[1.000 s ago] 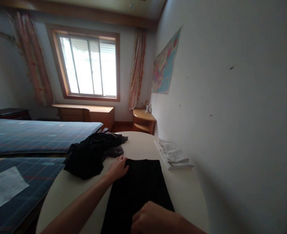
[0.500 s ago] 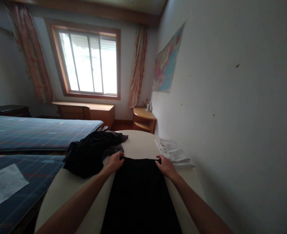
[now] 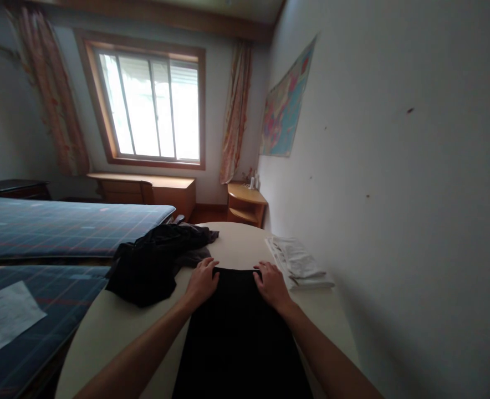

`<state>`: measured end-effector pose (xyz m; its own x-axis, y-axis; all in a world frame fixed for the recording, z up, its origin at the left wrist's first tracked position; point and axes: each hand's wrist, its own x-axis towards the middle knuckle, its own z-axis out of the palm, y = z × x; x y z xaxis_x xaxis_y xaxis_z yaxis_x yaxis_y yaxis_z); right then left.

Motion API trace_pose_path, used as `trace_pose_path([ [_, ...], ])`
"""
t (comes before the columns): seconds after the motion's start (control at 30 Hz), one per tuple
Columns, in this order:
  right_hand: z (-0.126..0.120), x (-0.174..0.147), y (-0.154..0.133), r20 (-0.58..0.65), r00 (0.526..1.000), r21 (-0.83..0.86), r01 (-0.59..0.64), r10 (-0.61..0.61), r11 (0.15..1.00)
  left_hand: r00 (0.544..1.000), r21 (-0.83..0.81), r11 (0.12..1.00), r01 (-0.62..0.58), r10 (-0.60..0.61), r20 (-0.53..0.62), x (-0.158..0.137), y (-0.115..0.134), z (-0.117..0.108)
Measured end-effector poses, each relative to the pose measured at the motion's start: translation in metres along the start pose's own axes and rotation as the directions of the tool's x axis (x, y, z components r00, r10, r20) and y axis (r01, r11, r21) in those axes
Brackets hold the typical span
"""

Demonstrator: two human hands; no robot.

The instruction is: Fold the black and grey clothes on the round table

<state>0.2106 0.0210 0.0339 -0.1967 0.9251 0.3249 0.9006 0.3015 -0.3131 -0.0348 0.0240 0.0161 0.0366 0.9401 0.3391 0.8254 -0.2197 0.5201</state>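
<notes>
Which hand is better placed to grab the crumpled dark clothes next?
Probably the left hand: it's at the black cloth's far left corner, close beside the crumpled dark clothes. The right hand is across the cloth, nearer the white folded stack.

Both forearms were bare, stretched forward over the tabletop (image 3: 236, 244) and angled inward. Left forearm (image 3: 141, 343) slanted over the left part, right forearm (image 3: 323, 346) over the right; elbows were out of view. Left hand (image 3: 203, 282) and right hand (image 3: 272, 284) were about level with each other, apart, short of the far edge. Backs of both faced up, palms down. Fingers were slightly bent, pointing roughly toward the far edge; thumbs sat on the inner sides, facing each other. Wrists looked nearly straight. Couldn't tell whether fingertips were pinching.
</notes>
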Motion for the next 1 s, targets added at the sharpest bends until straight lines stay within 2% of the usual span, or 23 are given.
trace_pose_path([
  [0.07,0.006,-0.009,-0.016,0.057,0.992,0.004,0.114,-0.114,0.993,0.995,0.105,0.990,-0.091,0.086,0.045,-0.012,0.012,0.009],
  [0.13,0.014,-0.018,-0.026,0.146,0.977,0.010,0.154,-0.154,0.988,0.984,0.185,0.972,-0.144,0.120,0.135,-0.020,0.020,0.018],
  [0.23,0.023,-0.028,-0.030,0.245,0.965,0.001,0.095,-0.092,0.996,0.970,0.249,0.955,-0.163,0.109,0.219,-0.025,0.019,0.027],
  [0.33,0.028,-0.028,-0.024,0.260,0.966,-0.019,0.019,-0.014,1.000,0.966,0.266,0.951,-0.160,0.094,0.242,-0.022,0.012,0.028],
  [0.53,0.026,-0.014,-0.001,0.259,0.958,-0.104,-0.099,0.123,0.990,0.943,0.257,0.955,-0.146,0.056,0.328,-0.005,-0.001,0.009],
  [0.67,0.017,-0.001,0.019,0.280,0.956,-0.087,-0.067,0.089,0.994,0.923,0.236,0.957,-0.166,0.067,0.380,0.010,-0.010,-0.010],
  [0.77,0.007,0.014,0.033,0.325,0.941,-0.070,-0.076,0.094,0.995,0.909,0.230,0.965,-0.127,0.020,0.416,0.024,-0.016,-0.018],
  [0.93,0.000,0.037,0.041,0.392,0.913,-0.027,-0.114,0.116,0.993,0.865,0.189,0.982,-0.033,-0.067,0.497,0.047,-0.018,-0.019],
  [1.0,-0.002,0.042,0.041,0.415,0.905,0.010,-0.114,0.099,0.993,0.864,0.165,0.986,-0.018,-0.068,0.498,0.053,-0.018,-0.018],
])
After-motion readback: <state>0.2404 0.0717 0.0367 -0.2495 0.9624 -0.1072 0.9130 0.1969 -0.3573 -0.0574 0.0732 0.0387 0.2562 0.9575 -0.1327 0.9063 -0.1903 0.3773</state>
